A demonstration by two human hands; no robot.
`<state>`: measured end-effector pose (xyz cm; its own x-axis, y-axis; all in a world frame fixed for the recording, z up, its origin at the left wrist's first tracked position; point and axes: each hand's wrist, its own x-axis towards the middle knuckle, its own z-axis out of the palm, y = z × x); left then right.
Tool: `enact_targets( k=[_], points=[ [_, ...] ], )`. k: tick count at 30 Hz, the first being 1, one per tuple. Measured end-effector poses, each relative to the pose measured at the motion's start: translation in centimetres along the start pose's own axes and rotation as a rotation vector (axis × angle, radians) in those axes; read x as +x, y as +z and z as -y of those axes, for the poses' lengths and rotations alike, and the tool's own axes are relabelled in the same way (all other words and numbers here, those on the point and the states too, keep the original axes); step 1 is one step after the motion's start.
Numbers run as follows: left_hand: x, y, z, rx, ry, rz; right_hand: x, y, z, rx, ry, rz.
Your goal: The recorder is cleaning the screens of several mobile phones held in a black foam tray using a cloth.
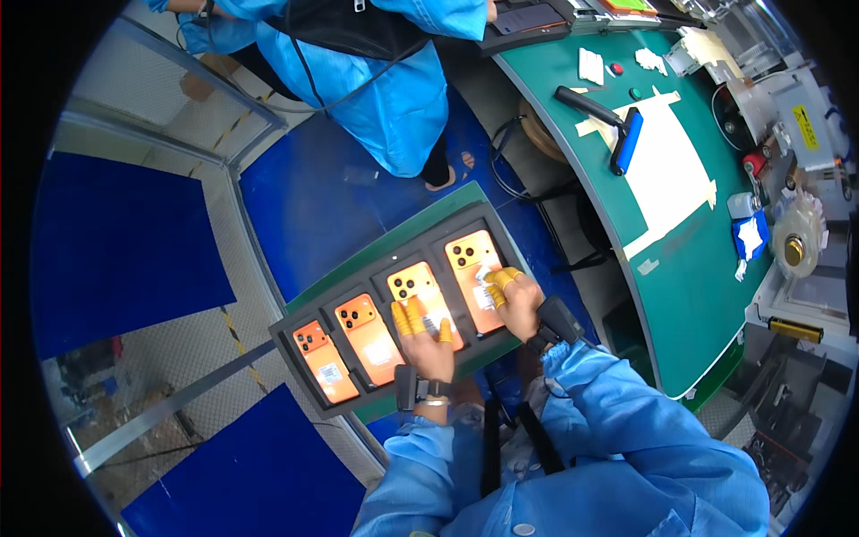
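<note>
A dark foam tray (367, 279) holds a row of orange phones, backs up, each in its own recess. My left hand (428, 349), with yellow finger cots, lies with fingers spread on the third phone (412, 279) from the left. On the rightmost phone (469, 253), my right hand (521, 304), also in yellow cots, has its fingertips drawn together at a white label (484, 274). Those fingers partly hide the label. The leftmost phone (318, 353) carries a printed white label, and the second phone (369, 338) has a pale glare patch.
Beneath the tray is a green surface (380, 240). To the right stands a green-topped bench (662, 304) with a blue roller (628, 141) on a taped pale sheet (667, 170). Machinery lines its far side. A person in blue (367, 112) stands across from me.
</note>
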<state>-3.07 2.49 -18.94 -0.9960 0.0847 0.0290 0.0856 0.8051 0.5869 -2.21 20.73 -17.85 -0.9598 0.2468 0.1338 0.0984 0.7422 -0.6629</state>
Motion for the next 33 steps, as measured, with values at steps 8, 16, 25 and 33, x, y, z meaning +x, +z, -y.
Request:
enact_targets(
  k=[8,16,25,33],
  points=[
    [0.2,-0.4,-0.9,0.024,0.003,0.061,0.1,1.4,4.5,-0.249,-0.003,-0.154],
    [1.6,-0.6,-2.7,0.105,-0.002,0.006,0.6,2.4,5.0,-0.375,0.084,-0.119],
    [3.3,-5.3,-2.6,-0.436,-0.448,0.167,1.3,-2.4,4.2,-0.101,0.157,-0.120],
    [2.3,-7.5,2.0,-1.283,-0.551,-0.060,2.2,-3.4,-0.2,1.098,0.543,-0.150]
  ],
)
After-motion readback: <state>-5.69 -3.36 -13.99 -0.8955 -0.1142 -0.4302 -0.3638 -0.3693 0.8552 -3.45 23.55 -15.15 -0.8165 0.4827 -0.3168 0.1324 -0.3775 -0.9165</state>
